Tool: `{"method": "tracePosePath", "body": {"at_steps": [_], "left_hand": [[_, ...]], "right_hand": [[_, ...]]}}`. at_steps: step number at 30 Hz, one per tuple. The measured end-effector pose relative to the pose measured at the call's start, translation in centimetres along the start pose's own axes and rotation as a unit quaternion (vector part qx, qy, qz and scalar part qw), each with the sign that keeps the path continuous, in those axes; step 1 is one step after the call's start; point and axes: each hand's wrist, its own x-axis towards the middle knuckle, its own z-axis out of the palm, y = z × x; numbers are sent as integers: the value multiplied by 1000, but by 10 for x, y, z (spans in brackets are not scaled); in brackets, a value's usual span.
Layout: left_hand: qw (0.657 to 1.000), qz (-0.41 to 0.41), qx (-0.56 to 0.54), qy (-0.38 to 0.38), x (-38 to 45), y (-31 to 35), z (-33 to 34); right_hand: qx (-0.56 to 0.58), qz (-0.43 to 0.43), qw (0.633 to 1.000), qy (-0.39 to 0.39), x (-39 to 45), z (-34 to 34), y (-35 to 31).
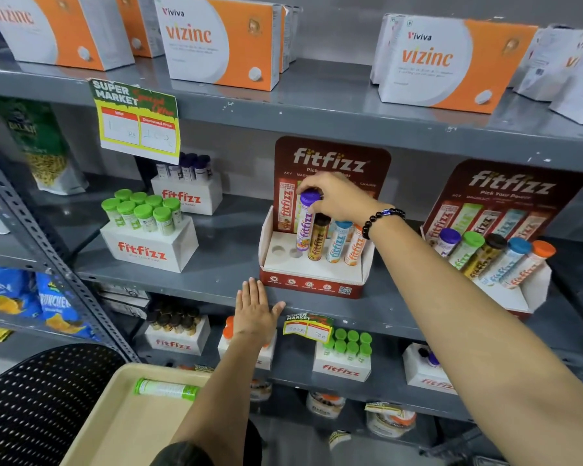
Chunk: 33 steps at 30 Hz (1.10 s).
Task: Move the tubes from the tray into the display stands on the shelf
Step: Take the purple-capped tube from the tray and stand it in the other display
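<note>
My right hand (339,196) grips the cap of a purple-capped tube (305,223), held upright just above a hole of the middle red display stand (312,280). That stand holds a black-capped tube (318,237), a blue-capped tube (337,242) and an orange tube (354,248); two holes at its left show empty. My left hand (254,309) lies flat and open on the shelf edge below the stand. A green tube (165,388) lies on its side in the beige tray (115,428) at the bottom left.
A second red display stand (525,297) at right holds several tubes. White boxes of green-capped tubes (145,213) and dark-capped tubes (189,169) sit left on the same shelf (216,274). Orange-white cartons fill the shelf above. A black mesh chair (37,398) stands beside the tray.
</note>
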Motion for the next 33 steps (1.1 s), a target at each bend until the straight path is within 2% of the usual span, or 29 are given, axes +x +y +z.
{"method": "tracePosePath", "body": {"at_steps": [4,19,33], "left_hand": [[1000,-2,-8,0,0,0,0],[1000,-8,-20,12,5,-2,8],[1000,-11,-14,10,5,-1,8]], "right_hand": [[-8,13,1000,14,5,13,3],[-34,38,998,-25,13,27,3],[-37,61,997,-16,12,50,4]]}}
